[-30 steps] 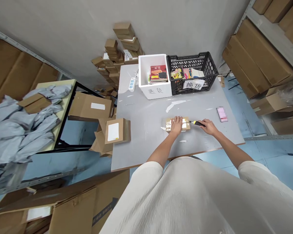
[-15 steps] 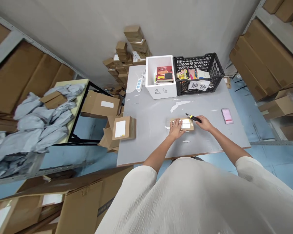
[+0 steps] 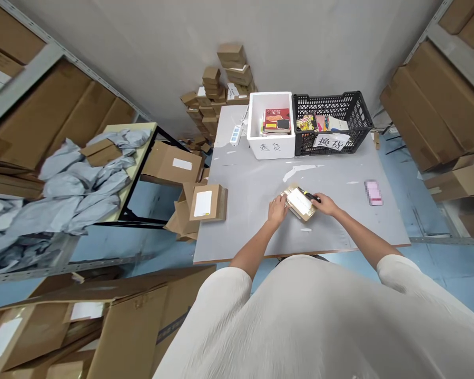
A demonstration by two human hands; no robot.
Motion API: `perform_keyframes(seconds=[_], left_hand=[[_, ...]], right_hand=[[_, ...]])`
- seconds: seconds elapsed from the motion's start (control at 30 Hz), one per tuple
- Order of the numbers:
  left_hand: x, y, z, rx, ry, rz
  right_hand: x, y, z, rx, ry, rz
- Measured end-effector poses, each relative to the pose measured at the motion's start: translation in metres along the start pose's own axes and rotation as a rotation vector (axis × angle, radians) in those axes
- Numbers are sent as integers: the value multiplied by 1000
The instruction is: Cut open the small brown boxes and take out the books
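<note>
On the grey table (image 3: 245,221), on the wearer's side of the white foam box (image 3: 271,148), a small parcel (image 3: 301,203) is gripped at one edge by the half-curled left hand (image 3: 277,209). A black-and-yellow cutter (image 3: 310,195) is held in the closed right hand (image 3: 326,204), farther rightward from the white foam box; whether the parcel is touched by the blade cannot be told.

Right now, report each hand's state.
Left hand: on the small parcel, but whether closed cannot be told.
Right hand: closed around the utility knife.
</note>
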State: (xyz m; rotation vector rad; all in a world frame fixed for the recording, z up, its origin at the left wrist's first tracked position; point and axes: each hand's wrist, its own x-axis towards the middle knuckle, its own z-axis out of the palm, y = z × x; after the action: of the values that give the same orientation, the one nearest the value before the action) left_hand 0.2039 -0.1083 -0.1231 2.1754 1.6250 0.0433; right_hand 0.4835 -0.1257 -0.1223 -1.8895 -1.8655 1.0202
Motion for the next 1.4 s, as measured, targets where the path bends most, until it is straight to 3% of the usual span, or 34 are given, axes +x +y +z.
perform_keyframes(seconds=[0.17,0.3,0.4,0.53,0.63,0.73,0.87,1.03,1.17,1.4], left_hand=[[10,-3,-2,-201,-52,-45],[9,3,-2,-199,-27,-50],[4,22,1,-127,-4,-107],[-6,62,13,-107,6,-137],[-12,86,26,-119,-13,-119],[-13,94,35,-101,-31,-112],[-11,85,35,-73,-92,-97],[-4,50,17,-37,-161,37],[6,25,3,-2,-147,161],[16,15,-5,50,-143,301]], right_hand=[[-18,-3,28,191,-27,36],[-16,3,32,382,-44,82],[-1,6,21,344,17,125],[35,-5,6,257,83,137],[62,-19,4,199,57,88],[79,-28,6,123,21,53],[81,-25,7,91,-27,35],[66,-6,7,189,23,65],[46,6,16,321,58,119],[5,5,42,536,-81,203]])
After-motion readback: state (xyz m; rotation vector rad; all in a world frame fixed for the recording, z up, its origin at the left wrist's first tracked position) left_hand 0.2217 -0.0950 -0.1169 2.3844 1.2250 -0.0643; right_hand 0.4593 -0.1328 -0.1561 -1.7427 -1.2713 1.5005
